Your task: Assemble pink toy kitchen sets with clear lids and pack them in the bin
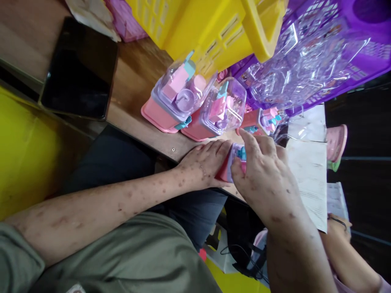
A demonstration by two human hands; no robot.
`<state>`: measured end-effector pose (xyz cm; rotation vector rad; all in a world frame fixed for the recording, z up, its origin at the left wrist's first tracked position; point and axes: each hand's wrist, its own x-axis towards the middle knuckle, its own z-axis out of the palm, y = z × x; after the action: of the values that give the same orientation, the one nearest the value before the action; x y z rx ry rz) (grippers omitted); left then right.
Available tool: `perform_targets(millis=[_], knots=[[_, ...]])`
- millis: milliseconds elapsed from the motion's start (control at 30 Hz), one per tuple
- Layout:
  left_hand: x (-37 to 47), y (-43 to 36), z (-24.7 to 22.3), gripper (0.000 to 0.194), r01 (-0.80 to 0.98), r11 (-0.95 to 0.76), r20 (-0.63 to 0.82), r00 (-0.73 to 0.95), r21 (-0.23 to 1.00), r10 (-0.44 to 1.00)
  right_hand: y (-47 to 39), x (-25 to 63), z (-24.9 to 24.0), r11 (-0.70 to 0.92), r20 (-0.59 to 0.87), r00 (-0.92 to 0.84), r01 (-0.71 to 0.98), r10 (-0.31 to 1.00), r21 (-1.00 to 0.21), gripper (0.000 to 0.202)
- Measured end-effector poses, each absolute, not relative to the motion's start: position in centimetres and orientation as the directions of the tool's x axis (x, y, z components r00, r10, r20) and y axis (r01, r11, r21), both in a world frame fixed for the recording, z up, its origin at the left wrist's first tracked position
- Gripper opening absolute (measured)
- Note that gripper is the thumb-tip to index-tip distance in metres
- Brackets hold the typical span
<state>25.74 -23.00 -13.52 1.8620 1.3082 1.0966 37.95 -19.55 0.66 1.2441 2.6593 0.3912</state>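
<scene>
Pink toy box [225,171] is sitting right of center at the tabletop's [131,77] edge. Left hand [207,165] is clamping its base; right hand [267,175] is curling over its top, grip unclear. Likely light, stiff, smooth plastic, the base is offering surest hold.

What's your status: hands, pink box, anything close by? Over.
Left hand against the pink box. Right hand over its lilac end. Three similar boxes close by. Over.
</scene>
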Motion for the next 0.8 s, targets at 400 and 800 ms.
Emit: perform_targets(millis=[400,800], knots=[[25.5,-22.5,-13.3,0.115,0.396,-0.329,0.291,0.154,0.857,0.944,-19.5,37.7,0.6,0.577,-0.054,-0.590,0.761,0.806,0.296,0.060],[24.4,-22.3,-11.9,0.117,0.436,-0.283,0.202,0.222,0.854,0.954,-20.4,37.6,0.5,0.564,-0.007,-0.593,0.763,0.805,0.316,0.052]])
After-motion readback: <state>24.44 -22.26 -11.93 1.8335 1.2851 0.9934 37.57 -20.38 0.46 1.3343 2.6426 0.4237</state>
